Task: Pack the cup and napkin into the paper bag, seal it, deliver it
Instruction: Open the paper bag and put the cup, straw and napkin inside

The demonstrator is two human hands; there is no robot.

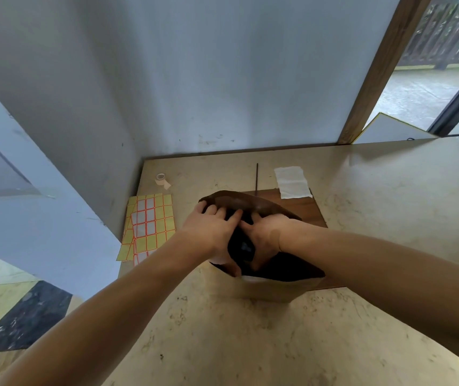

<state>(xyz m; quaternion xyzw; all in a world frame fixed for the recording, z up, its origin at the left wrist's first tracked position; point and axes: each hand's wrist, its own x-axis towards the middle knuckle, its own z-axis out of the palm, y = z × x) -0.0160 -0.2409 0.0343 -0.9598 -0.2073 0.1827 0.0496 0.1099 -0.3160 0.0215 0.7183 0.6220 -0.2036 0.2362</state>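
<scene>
A brown paper bag [267,291] stands open in the middle of the table, its mouth facing up at me. Both hands are at that mouth, clasped around a dark cup [241,246] that sits partly inside the bag. My left hand [210,231] wraps the cup's left side, with its fingers over the far rim of the bag. On the cup's right side is my right hand [266,238], thumb toward the left hand. The lower part of the cup is hidden by the bag. A white napkin [292,181] lies flat behind the bag, to the right.
A small roll of tape [161,179] and yellow and red sticker sheets [147,227] lie left of the bag. A wooden board [310,211] lies under the bag, and a thin dark stick [256,176] behind it. Grey wall panels close off the back and left. The beige table [389,218] extends right.
</scene>
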